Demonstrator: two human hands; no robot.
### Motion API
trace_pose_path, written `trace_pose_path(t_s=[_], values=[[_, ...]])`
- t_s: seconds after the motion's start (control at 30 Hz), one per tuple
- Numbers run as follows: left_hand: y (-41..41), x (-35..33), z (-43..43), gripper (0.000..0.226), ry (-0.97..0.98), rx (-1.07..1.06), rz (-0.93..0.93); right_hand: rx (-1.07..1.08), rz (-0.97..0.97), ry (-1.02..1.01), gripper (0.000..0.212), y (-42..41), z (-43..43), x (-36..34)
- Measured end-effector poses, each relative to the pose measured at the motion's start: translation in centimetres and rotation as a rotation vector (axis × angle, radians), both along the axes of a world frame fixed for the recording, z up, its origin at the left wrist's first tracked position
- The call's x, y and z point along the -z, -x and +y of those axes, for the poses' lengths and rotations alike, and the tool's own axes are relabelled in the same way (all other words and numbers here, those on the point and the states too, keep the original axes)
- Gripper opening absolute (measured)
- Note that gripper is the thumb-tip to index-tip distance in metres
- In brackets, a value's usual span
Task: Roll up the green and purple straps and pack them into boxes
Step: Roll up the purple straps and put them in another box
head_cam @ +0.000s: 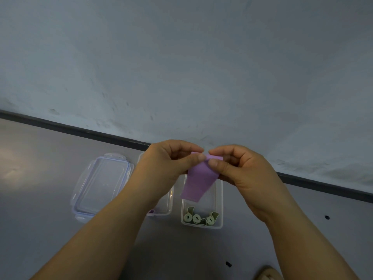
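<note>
Pinched at its top by left hand (165, 166) and right hand (242, 170) above the right box (220, 199), the strap (198, 180) should be rolled tight, edges aligned.

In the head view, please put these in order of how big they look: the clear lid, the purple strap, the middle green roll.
1. clear lid, largest.
2. purple strap; it is nearer the camera, so its true size is unsure.
3. middle green roll, smallest by far.
</note>
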State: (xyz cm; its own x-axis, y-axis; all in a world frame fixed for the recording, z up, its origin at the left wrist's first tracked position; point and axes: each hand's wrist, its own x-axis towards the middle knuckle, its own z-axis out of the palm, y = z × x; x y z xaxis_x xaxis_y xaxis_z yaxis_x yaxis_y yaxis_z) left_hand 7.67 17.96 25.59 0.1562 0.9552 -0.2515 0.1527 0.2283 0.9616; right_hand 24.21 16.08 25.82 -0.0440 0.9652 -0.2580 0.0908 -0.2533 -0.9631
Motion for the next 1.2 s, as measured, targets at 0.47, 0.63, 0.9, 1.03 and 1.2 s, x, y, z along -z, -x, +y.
trace_pose_path(t_s=[0.47, 0.63, 0.9, 1.03, 1.2], values=[[0.0, -0.3, -0.1, 0.023, 0.023, -0.014, -0.072, -0.005, 0.06, 0.065, 0.012, 0.1, 0.0, -0.3], [0.0, -0.1, -0.1, 0.039, 0.109, 0.041, -0.13, 0.0, 0.126, 0.058, 0.022, -0.1, 0.0, -0.5], [2.1, -0.9, 0.4, 0.033, 0.226, 0.25, -0.129, -0.372, -0.049, -0.017, 0.052, -0.4, -0.6, -1.3], [2.4, -1.2, 0.2, 0.009, 0.299, 0.408, -0.122, -0.541, -0.164, -0.056, 0.066, -0.5, -0.9, -1.4], [2.2, -1.1, 0.1, 0.009, 0.341, 0.458, -0.138, -0.613, -0.223, -0.059, 0.068, -0.5, -1.1, -1.7]])
